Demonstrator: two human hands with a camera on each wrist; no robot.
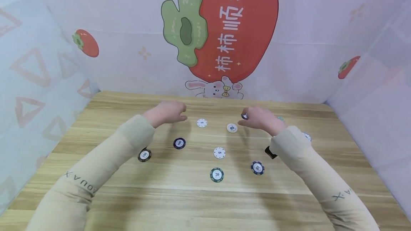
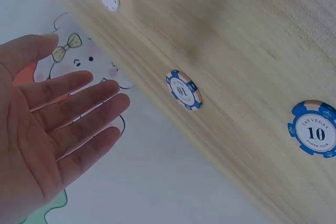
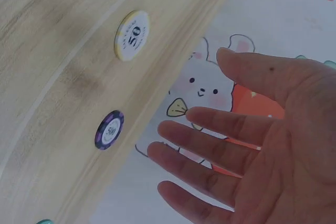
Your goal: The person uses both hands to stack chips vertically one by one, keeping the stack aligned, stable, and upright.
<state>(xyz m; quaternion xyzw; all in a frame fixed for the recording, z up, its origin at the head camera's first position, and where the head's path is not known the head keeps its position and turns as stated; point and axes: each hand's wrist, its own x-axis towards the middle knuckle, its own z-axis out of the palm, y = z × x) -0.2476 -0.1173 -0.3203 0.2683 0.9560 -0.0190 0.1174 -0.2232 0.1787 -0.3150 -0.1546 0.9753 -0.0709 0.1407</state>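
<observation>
My left hand (image 1: 170, 112) is over the far left part of the wooden table, fingers loosely spread and holding nothing. In the left wrist view, two blue poker chips marked 10, one nearer (image 2: 315, 132) and one farther (image 2: 182, 91), lie beyond its fingers. Across from it my right hand (image 1: 257, 118) hovers, fingers extended and palm bare. Close to its fingertips lie a white chip marked 50 (image 1: 232, 128) and a purple-edged chip marked 500 (image 3: 109, 130), the latter partly hidden by the hand in the head view. A white chip marked 5 (image 1: 202, 123) lies between the hands.
Several more chips are scattered nearer me, including a green 20 (image 1: 217, 175), a white 5 (image 1: 219, 153), a blue 10 (image 1: 257, 168) and a black 100 (image 1: 144, 155). A small black object (image 1: 271, 152) sits beside the right sleeve. A printed curtain (image 1: 128, 63) stands behind the table.
</observation>
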